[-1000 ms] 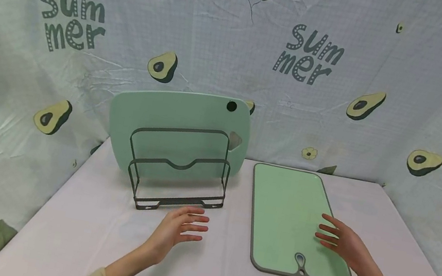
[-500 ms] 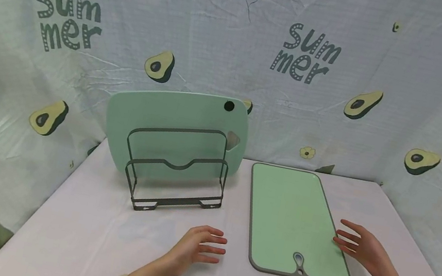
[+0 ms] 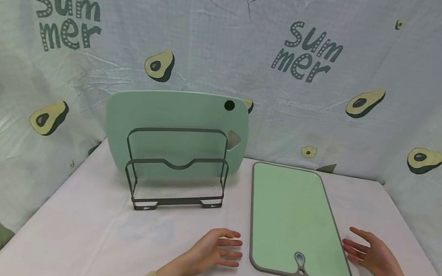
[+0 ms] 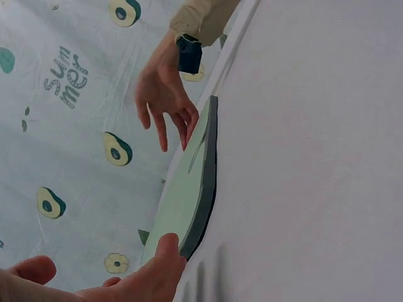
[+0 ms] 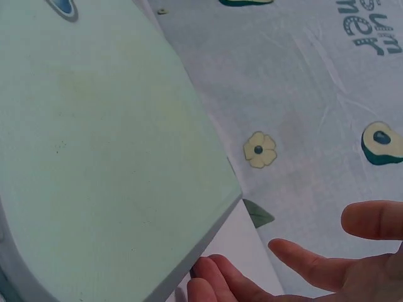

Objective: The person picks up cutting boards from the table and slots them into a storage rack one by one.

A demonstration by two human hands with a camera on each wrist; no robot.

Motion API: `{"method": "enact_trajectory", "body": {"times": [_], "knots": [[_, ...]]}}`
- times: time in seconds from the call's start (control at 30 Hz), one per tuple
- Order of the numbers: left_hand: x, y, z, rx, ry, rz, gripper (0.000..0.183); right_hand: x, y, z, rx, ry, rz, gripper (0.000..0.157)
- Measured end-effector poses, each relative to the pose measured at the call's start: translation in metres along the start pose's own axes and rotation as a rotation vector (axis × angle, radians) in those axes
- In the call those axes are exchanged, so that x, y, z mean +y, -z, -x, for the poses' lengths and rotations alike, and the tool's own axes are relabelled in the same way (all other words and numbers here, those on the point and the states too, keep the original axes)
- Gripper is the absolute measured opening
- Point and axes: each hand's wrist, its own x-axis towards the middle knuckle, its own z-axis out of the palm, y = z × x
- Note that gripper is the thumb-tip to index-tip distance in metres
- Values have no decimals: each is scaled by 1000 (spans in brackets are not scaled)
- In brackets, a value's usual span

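A light green cutting board (image 3: 292, 214) with a grey rim and a small hole near its front edge lies flat on the table. Just left of it, fingers extended toward its rim, is my left hand (image 3: 211, 252). On the opposite side my right hand (image 3: 377, 259) has its fingertips right at the long edge of the board. Seen from the right wrist, the lower fingers (image 5: 220, 280) reach that grey edge while the thumb stays apart. Neither hand grips anything. The left wrist view shows the board's thick grey side (image 4: 204, 189) between both hands.
A dark wire rack (image 3: 171, 203) stands at the back left of the white-covered table (image 3: 87, 242). Behind or in it leans a second green board (image 3: 172, 110), upright, with a black dot and a cut-out. A printed cloth (image 3: 221, 34) hangs around the back and sides.
My left hand has moved right and a little toward me, from in front of the rack to beside the board. My right hand has shifted right, from over the board to its right edge.
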Motion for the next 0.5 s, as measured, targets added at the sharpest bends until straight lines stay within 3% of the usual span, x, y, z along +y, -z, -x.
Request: {"method": "enact_trajectory", "body": {"times": [0.27, 0.5], "knots": [[-7, -7, -12, 0, 47, 46, 49, 2, 6, 1, -114, -6, -188, 36], [-8, -10, -16, 1, 72, 50, 49, 2, 6, 0, -83, -18, -189, 31]]}}
